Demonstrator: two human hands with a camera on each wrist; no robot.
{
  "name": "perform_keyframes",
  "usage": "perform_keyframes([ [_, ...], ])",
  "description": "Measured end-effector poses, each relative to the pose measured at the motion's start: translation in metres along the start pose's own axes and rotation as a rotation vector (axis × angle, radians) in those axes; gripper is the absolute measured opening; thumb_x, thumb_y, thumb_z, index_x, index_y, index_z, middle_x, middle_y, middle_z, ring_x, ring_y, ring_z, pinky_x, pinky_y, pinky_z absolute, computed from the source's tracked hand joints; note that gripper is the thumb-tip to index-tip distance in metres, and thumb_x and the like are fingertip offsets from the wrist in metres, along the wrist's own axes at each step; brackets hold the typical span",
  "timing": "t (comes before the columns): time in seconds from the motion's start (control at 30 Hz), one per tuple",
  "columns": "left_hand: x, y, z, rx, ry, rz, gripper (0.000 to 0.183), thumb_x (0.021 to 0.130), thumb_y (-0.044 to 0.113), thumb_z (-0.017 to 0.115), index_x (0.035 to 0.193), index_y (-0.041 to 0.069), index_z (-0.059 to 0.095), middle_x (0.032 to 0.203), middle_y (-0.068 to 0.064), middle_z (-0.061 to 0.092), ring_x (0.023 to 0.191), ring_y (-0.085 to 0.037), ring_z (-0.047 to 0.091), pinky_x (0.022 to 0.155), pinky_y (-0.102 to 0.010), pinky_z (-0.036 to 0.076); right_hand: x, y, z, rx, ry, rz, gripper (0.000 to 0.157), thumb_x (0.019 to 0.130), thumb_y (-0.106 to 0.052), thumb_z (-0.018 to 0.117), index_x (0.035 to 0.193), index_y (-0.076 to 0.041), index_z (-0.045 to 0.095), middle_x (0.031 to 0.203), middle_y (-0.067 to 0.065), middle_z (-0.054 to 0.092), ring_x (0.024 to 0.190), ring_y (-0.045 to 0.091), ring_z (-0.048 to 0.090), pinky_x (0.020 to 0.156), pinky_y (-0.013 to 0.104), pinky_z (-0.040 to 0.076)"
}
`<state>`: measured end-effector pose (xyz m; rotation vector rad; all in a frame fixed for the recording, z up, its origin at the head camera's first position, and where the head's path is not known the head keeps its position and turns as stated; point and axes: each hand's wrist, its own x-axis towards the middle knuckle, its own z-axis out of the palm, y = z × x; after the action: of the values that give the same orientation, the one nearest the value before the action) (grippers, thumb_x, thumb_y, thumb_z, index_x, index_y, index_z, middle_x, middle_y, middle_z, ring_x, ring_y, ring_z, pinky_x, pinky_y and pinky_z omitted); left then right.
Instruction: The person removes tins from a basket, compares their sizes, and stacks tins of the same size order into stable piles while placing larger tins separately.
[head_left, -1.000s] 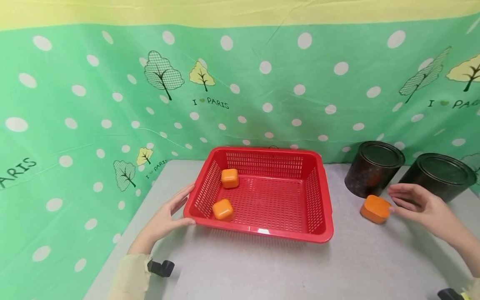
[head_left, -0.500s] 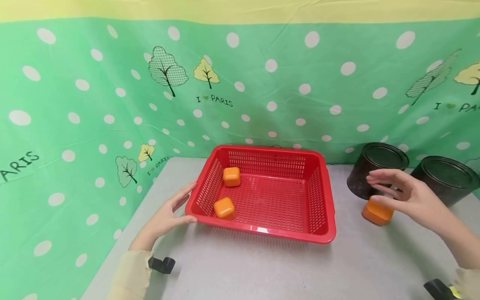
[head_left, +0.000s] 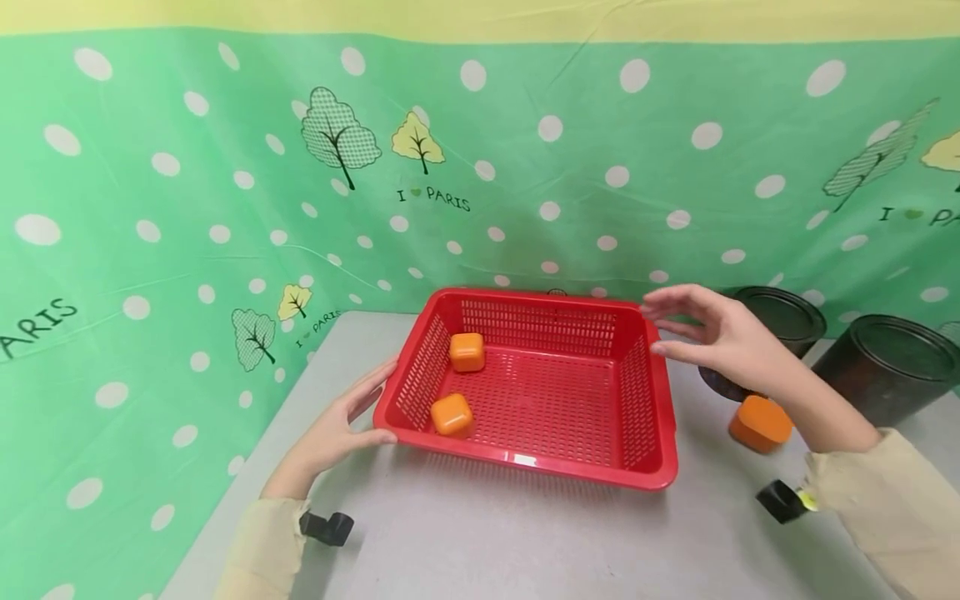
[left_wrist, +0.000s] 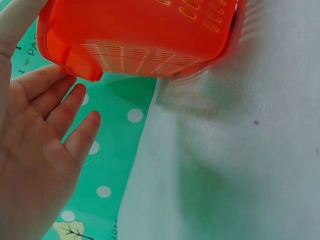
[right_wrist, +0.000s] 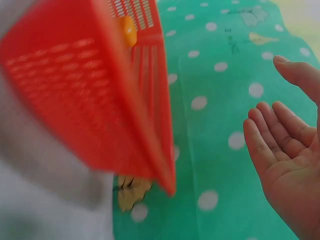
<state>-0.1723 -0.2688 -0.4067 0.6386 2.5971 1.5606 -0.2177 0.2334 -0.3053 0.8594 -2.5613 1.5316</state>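
Backdrop cloth (head_left: 570, 250) reads "I PARIS", heart between. Red basket (head_left: 472, 451): long axis roughly along worktop (head_left: 540, 550) back edge. Left hand (head_left: 333, 429) spread, touching left rim; right hand (head_left: 708, 327) wide at right rim, contact unclear.

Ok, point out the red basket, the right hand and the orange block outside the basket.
Red basket (head_left: 555, 467): head view, front rim.
Right hand (head_left: 722, 337): head view, near thumb base.
Orange block (head_left: 763, 417): head view, top face.

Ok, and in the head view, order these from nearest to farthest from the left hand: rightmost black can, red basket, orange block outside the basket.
1. Red basket: its left end is at the left hand.
2. Orange block: outside, to the basket's right.
3. Rightmost black can: farther right, beyond the block.
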Motion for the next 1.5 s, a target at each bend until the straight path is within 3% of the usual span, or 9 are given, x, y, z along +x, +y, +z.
perform_keyframes([
  [0.2, -0.001, -0.001, -0.001, -0.005, 0.003, 0.010, 0.095, 0.080, 0.007, 0.082, 0.158, 0.019, 0.030, 0.167, -0.002, 0.024, 0.145, 0.012, 0.026, 0.116, -0.011, 0.031, 0.047, -0.011, 0.021, 0.060, -0.031, 0.011, 0.049, 0.089, -0.006, 0.073, 0.134, -0.001, 0.053, 0.128, 0.011, 0.060, 0.115, 0.007, 0.061, 0.096, 0.012, 0.053],
  [0.4, -0.001, -0.001, -0.001, -0.013, 0.003, 0.011, 0.094, 0.079, 0.008, 0.082, 0.157, 0.018, 0.031, 0.167, -0.002, 0.025, 0.145, 0.010, 0.027, 0.118, -0.015, 0.032, 0.092, -0.014, 0.052, 0.127, -0.066, -0.002, 0.048, 0.090, -0.009, 0.072, 0.133, 0.000, 0.054, 0.131, 0.017, 0.059, 0.117, 0.009, 0.060, 0.107, 0.026, 0.052],
  [0.57, 0.000, 0.000, 0.000, -0.013, 0.002, 0.004, 0.094, 0.080, 0.010, 0.083, 0.157, 0.019, 0.031, 0.167, -0.002, 0.025, 0.147, 0.006, 0.028, 0.119, -0.017, 0.032, 0.122, -0.012, 0.081, 0.198, -0.077, 0.004, 0.050, 0.090, -0.006, 0.072, 0.134, 0.003, 0.052, 0.133, 0.021, 0.057, 0.122, 0.023, 0.058, 0.113, 0.044, 0.047],
  [0.77, 0.001, 0.000, 0.001, -0.015, 0.003, 0.007, 0.094, 0.079, 0.010, 0.083, 0.157, 0.018, 0.032, 0.167, -0.003, 0.025, 0.150, -0.002, 0.028, 0.120, -0.020, 0.031, 0.150, 0.004, 0.121, 0.266, -0.067, -0.006, 0.050, 0.089, -0.004, 0.072, 0.133, 0.004, 0.052, 0.133, 0.025, 0.056, 0.127, 0.040, 0.054, 0.114, 0.046, 0.047],
  [0.97, 0.000, 0.000, 0.001, -0.013, 0.011, 0.006, 0.094, 0.078, 0.010, 0.084, 0.157, 0.018, 0.032, 0.166, -0.001, 0.026, 0.148, 0.004, 0.028, 0.120, -0.019, 0.032, 0.162, 0.021, 0.160, 0.276, -0.082, 0.026, 0.050, 0.090, -0.008, 0.073, 0.134, 0.003, 0.052, 0.134, 0.025, 0.057, 0.126, 0.038, 0.055, 0.113, 0.045, 0.047],
  [1.13, 0.000, -0.001, 0.002, -0.019, 0.011, 0.006, 0.094, 0.078, 0.010, 0.084, 0.157, 0.018, 0.032, 0.166, -0.001, 0.026, 0.148, 0.003, 0.028, 0.118, -0.016, 0.032, 0.161, 0.034, 0.179, 0.238, -0.124, 0.056, 0.053, 0.089, -0.010, 0.074, 0.135, 0.005, 0.051, 0.134, 0.024, 0.057, 0.125, 0.038, 0.055, 0.113, 0.046, 0.048],
  [1.37, 0.000, -0.001, 0.002, -0.015, 0.011, 0.016, 0.094, 0.078, 0.009, 0.084, 0.157, 0.016, 0.032, 0.166, -0.003, 0.026, 0.147, 0.007, 0.028, 0.120, -0.019, 0.032, 0.156, 0.045, 0.194, 0.096, -0.251, 0.124, 0.058, 0.091, -0.016, 0.072, 0.140, 0.005, 0.048, 0.139, 0.023, 0.056, 0.128, 0.036, 0.055, 0.113, 0.045, 0.048],
  [1.5, 0.000, 0.000, 0.002, -0.012, 0.009, 0.014, 0.094, 0.078, 0.010, 0.084, 0.157, 0.016, 0.032, 0.166, -0.004, 0.026, 0.146, 0.007, 0.028, 0.120, -0.019, 0.032, 0.155, 0.050, 0.200, -0.006, -0.268, 0.173, 0.053, 0.096, -0.022, 0.066, 0.140, 0.004, 0.051, 0.138, 0.021, 0.058, 0.126, 0.033, 0.057, 0.108, 0.044, 0.051],
])
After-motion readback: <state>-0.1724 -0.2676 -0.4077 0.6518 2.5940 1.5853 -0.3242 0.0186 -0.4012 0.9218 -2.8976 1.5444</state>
